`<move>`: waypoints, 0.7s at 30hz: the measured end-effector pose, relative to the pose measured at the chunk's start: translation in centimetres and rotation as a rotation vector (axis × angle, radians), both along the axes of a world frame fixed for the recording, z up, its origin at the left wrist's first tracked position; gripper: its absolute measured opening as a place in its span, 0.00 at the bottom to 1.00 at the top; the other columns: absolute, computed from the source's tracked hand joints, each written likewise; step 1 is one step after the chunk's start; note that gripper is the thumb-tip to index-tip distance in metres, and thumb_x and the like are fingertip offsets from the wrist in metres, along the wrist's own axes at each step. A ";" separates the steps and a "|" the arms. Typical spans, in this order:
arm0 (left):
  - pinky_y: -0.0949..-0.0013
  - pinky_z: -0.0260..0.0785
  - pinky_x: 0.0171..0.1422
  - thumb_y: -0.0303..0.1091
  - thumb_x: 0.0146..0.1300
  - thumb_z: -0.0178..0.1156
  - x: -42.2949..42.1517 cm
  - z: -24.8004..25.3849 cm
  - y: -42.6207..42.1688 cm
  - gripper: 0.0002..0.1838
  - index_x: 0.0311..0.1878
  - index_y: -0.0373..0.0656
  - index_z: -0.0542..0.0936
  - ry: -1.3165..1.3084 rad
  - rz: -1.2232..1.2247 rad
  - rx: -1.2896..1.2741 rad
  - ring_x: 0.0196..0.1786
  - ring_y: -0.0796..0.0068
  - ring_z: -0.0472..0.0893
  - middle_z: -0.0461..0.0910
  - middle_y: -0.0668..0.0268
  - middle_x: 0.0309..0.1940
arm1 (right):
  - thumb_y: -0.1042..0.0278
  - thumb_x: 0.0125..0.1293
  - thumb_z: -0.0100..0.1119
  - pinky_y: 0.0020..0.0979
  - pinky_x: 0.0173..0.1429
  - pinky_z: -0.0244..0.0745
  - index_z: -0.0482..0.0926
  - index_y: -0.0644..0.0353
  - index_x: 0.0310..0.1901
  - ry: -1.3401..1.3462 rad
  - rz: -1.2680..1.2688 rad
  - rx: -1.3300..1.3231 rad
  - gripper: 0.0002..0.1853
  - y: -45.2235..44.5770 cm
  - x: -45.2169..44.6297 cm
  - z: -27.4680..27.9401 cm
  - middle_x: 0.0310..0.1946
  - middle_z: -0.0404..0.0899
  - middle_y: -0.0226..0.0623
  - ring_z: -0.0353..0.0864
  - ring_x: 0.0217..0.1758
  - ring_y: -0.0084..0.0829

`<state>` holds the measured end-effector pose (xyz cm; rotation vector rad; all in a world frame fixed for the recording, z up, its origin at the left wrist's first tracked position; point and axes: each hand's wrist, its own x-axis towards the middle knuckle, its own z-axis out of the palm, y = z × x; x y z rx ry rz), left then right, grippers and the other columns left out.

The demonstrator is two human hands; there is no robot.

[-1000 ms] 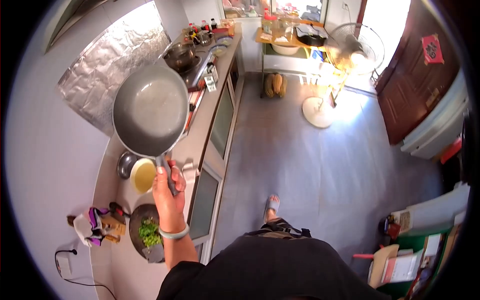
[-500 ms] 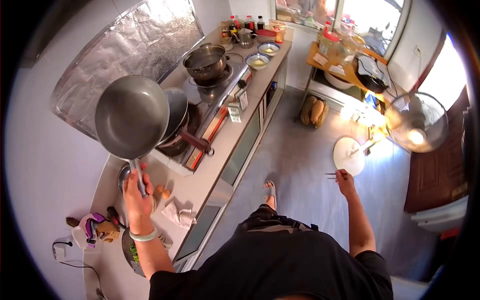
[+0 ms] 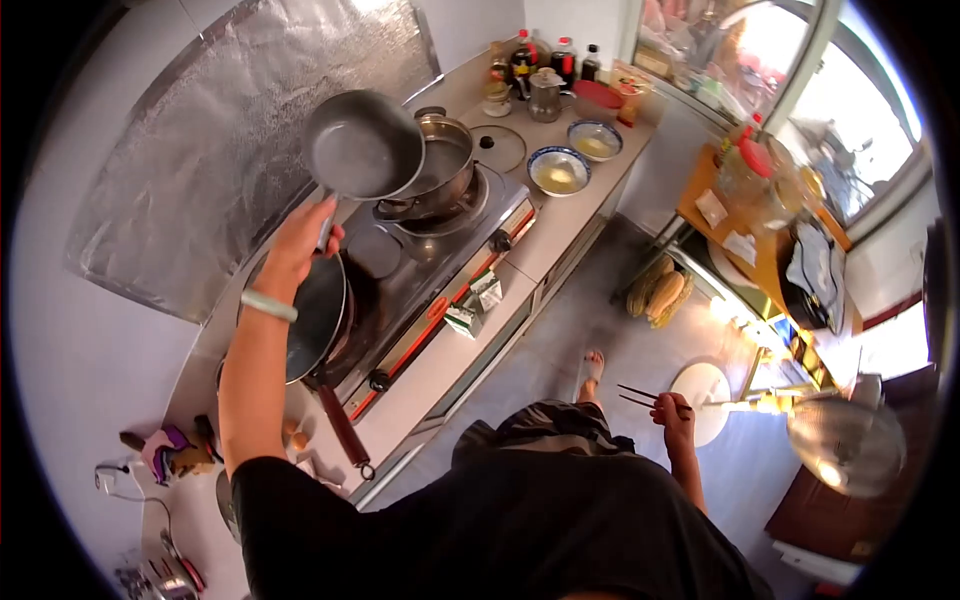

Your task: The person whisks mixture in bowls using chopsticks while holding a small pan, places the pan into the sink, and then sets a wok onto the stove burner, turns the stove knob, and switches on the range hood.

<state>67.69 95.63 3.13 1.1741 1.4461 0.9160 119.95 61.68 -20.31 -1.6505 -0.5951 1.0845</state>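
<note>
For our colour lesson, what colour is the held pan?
The pan is grey; see the head view.

Labels on the dark bottles [image 3: 524, 62] by the kitchen wall, print on the red-and-orange packet [image 3: 630, 92] near them and markings on the small green-and-white boxes [image 3: 463, 320] beside the stove [image 3: 425, 275] are all showing too small and blurred to be read.

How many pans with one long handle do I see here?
2. One is the grey pan, held up in the left hand; the other is the dark pan on the stove, partly hidden. More could be out of sight.
</note>
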 end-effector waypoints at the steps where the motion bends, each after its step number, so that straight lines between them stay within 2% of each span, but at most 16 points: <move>1: 0.74 0.63 0.20 0.46 0.65 0.54 0.4 -0.6 1.7 0.17 0.39 0.38 0.72 0.039 -0.014 -0.004 0.18 0.78 0.72 0.75 0.63 0.23 | 0.64 0.69 0.53 0.24 0.36 0.73 0.77 0.62 0.41 0.008 -0.006 -0.018 0.10 2.0 0.8 0.7 0.30 0.76 0.30 0.76 0.30 0.22; 4: 0.73 0.62 0.20 0.46 0.65 0.53 3.2 -1.5 5.4 0.18 0.39 0.36 0.71 0.231 0.053 -0.080 0.18 0.77 0.72 0.76 0.61 0.23 | 0.64 0.69 0.53 0.24 0.36 0.73 0.77 0.63 0.42 0.040 0.050 -0.013 0.10 9.0 4.2 0.6 0.31 0.77 0.31 0.77 0.30 0.23; 8: 0.72 0.60 0.21 0.45 0.65 0.52 5.6 -2.7 9.0 0.18 0.35 0.35 0.73 0.364 0.042 -0.179 0.17 0.76 0.71 0.76 0.60 0.23 | 0.63 0.69 0.52 0.25 0.38 0.74 0.76 0.63 0.45 0.053 0.250 0.031 0.12 20.0 8.9 1.3 0.33 0.78 0.33 0.78 0.33 0.25; 9: 0.70 0.60 0.21 0.45 0.64 0.52 6.0 -2.8 9.7 0.19 0.33 0.34 0.74 0.471 0.023 -0.202 0.17 0.76 0.70 0.76 0.60 0.23 | 0.63 0.69 0.52 0.25 0.39 0.74 0.76 0.63 0.45 0.033 0.292 0.026 0.12 22.6 10.0 1.8 0.34 0.78 0.34 0.79 0.33 0.25; 13: 0.70 0.61 0.22 0.45 0.64 0.53 7.4 -4.1 10.8 0.19 0.32 0.33 0.74 0.500 0.107 -0.197 0.17 0.75 0.70 0.76 0.62 0.21 | 0.63 0.70 0.50 0.25 0.40 0.74 0.75 0.62 0.46 -0.023 0.442 0.018 0.12 31.1 13.5 2.3 0.36 0.78 0.34 0.79 0.35 0.25; 21: 0.66 0.68 0.27 0.43 0.63 0.54 8.6 -3.8 11.3 0.20 0.29 0.32 0.73 0.730 0.170 -0.198 0.17 0.70 0.75 0.75 0.61 0.18 | 0.63 0.70 0.50 0.23 0.39 0.73 0.77 0.62 0.44 0.006 0.539 -0.036 0.11 37.9 13.4 1.5 0.35 0.78 0.32 0.79 0.34 0.23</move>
